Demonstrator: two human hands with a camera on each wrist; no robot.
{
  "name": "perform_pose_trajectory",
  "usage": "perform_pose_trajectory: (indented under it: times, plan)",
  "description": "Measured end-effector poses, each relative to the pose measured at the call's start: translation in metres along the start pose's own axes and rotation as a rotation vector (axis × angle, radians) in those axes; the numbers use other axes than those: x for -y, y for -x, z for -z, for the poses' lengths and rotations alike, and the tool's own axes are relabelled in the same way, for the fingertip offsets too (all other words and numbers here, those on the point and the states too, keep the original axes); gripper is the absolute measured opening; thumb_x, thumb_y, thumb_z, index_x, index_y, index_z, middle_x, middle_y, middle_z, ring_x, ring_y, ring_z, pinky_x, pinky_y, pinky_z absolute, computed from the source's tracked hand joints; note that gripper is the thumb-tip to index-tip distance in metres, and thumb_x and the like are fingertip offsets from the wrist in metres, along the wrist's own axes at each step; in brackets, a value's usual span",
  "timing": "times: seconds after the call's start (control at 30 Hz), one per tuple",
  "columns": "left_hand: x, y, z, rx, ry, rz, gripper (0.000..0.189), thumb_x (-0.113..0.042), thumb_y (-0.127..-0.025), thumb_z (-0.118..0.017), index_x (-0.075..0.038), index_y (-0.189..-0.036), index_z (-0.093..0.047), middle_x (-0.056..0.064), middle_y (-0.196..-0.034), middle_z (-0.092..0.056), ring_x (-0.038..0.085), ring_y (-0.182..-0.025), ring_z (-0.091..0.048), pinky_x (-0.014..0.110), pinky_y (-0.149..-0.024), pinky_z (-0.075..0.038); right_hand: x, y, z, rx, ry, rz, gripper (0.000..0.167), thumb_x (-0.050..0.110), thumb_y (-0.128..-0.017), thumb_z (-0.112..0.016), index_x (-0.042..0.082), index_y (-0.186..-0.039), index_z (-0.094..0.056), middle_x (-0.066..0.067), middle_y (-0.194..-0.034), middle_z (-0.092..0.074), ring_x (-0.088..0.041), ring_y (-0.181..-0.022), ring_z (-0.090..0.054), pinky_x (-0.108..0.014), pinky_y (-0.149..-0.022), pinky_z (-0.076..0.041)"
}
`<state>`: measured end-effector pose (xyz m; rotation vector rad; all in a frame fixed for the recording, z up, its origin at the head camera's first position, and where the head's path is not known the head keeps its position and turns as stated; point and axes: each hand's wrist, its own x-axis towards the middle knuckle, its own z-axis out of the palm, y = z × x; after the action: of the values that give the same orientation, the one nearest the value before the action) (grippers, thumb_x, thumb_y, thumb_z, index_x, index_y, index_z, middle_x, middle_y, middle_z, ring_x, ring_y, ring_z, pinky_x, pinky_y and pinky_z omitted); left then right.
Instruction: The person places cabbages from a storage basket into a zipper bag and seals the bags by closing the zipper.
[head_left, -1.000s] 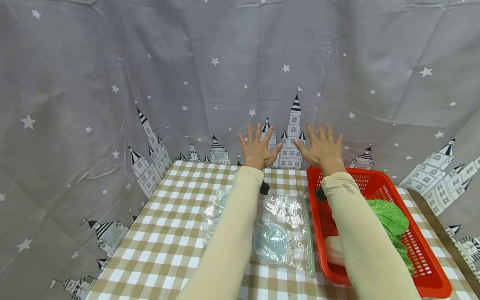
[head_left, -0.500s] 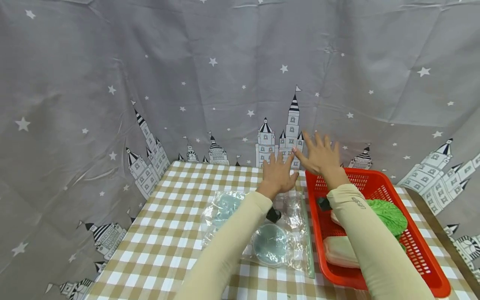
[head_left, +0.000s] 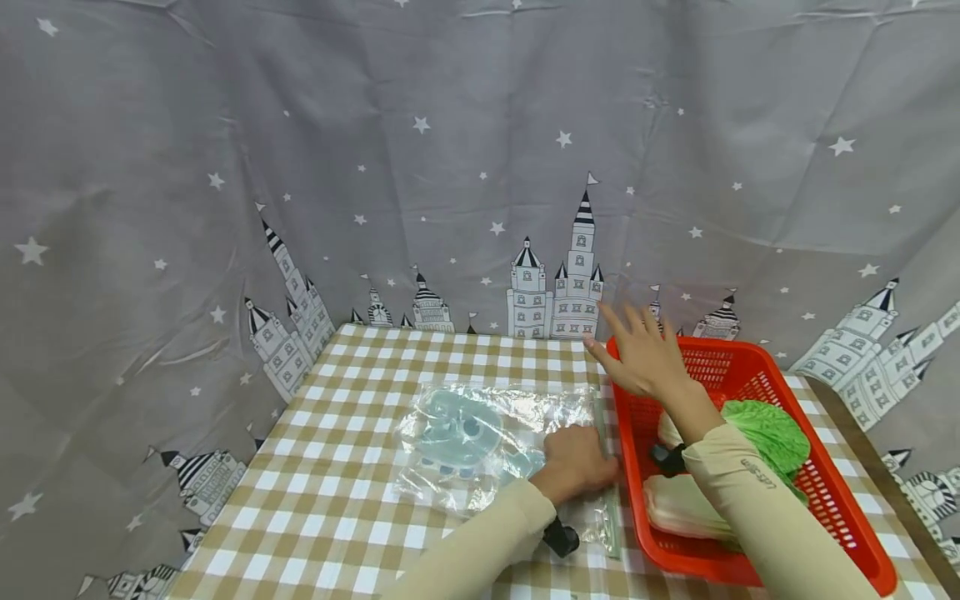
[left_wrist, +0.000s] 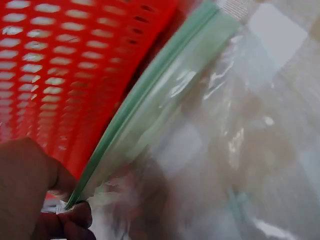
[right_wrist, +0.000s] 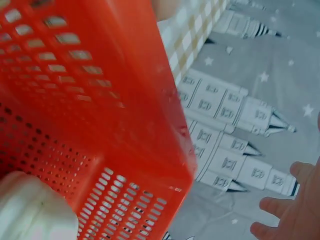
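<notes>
A clear zip bag (head_left: 525, 407) with a green closure strip (left_wrist: 145, 95) and a teal cartoon print lies flat on the checked tablecloth. My left hand (head_left: 576, 460) is over its right end in the head view. Thumb and finger pinch the strip's end in the left wrist view, close beside the red basket (head_left: 633, 492). My right hand (head_left: 642, 360) hovers over the basket's far left corner with fingers spread, holding nothing. Inside the basket lie a leafy green cabbage (head_left: 768, 435) and a pale vegetable stalk (head_left: 686, 506), partly behind my right forearm.
The checked tablecloth (head_left: 322, 483) extends left of the bag. A grey curtain (head_left: 465, 150) with stars and castles hangs directly behind the table. A dark wooden table edge (head_left: 885, 458) shows to the right of the basket.
From raised and spread, my left hand has come down and toward me onto the bag's right end, now pinching it. My right hand has lowered toward the basket, still spread.
</notes>
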<state>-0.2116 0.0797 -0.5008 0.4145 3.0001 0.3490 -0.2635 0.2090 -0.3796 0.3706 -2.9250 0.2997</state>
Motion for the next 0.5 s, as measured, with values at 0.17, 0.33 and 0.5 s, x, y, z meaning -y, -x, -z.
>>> perform_pose_trajectory:
  times: [0.17, 0.33, 0.5]
  plan:
    - [0.034, 0.013, 0.013, -0.035, 0.327, -0.029, 0.028, -0.028, -0.081, -0.057, -0.017, -0.056, -0.05, -0.002, -0.053, -0.048, 0.013, -0.047, -0.044, 0.033, -0.042, -0.036, 0.011, 0.024, -0.001, 0.01, -0.046, 0.073, 0.071, 0.059, -0.1, -0.036, 0.016, -0.156, -0.026, -0.024, -0.154, -0.028, -0.047, -0.141, -0.02, -0.069, -0.108, -0.011]
    - [0.068, 0.025, 0.023, -0.083, 0.565, -0.143, 0.034, -0.017, -0.083, -0.054, -0.019, -0.053, -0.039, -0.011, -0.046, -0.033, 0.007, -0.042, -0.032, 0.024, -0.039, -0.024, 0.036, 0.053, -0.003, 0.041, -0.1, 0.172, 0.063, 0.048, -0.102, -0.044, 0.008, -0.15, -0.038, -0.025, -0.149, -0.038, -0.047, -0.139, -0.026, -0.065, -0.109, -0.02]
    - [0.082, 0.036, 0.03, -0.115, 0.664, -0.163, 0.037, -0.014, -0.09, -0.052, -0.016, -0.054, -0.042, -0.01, -0.046, -0.036, 0.008, -0.042, -0.034, 0.023, -0.041, -0.028, 0.076, 0.092, -0.023, 0.164, -0.011, 0.345, 0.04, 0.027, -0.096, -0.058, -0.006, -0.119, -0.064, -0.026, -0.129, -0.056, -0.045, -0.129, -0.044, -0.058, -0.104, -0.034]
